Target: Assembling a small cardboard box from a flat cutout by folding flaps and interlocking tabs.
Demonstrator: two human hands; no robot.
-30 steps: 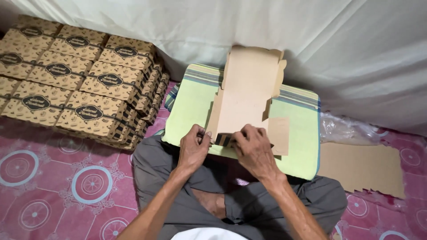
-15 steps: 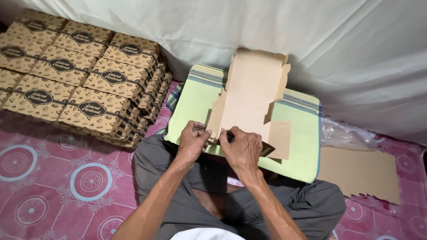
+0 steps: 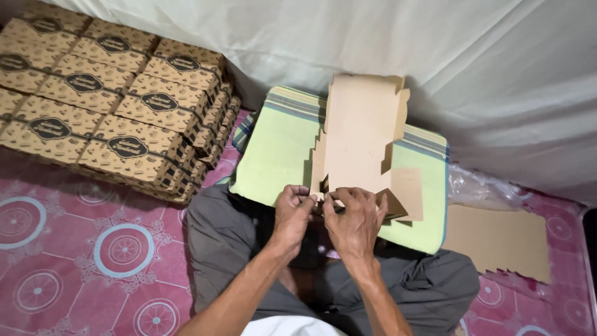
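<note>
A flat brown cardboard box blank (image 3: 359, 134) lies partly folded on a light green cushion (image 3: 277, 152) that rests on my lap. My left hand (image 3: 292, 214) pinches the near left edge of the cardboard. Close beside it, my right hand (image 3: 354, 221) grips the near edge and presses a small flap (image 3: 392, 202) inward. Both hands hide the part of the cardboard under them. My grey trousers (image 3: 230, 249) show below the cushion.
A big stack of folded brown patterned boxes (image 3: 106, 106) stands at the left on the pink patterned mat (image 3: 68, 261). Flat cardboard blanks (image 3: 497, 239) lie at the right beside a clear plastic bag (image 3: 482, 186). A white cloth (image 3: 373, 37) hangs behind.
My hands have drawn closer together at the near edge of the cardboard. The right hand has shifted left and folded a flap in.
</note>
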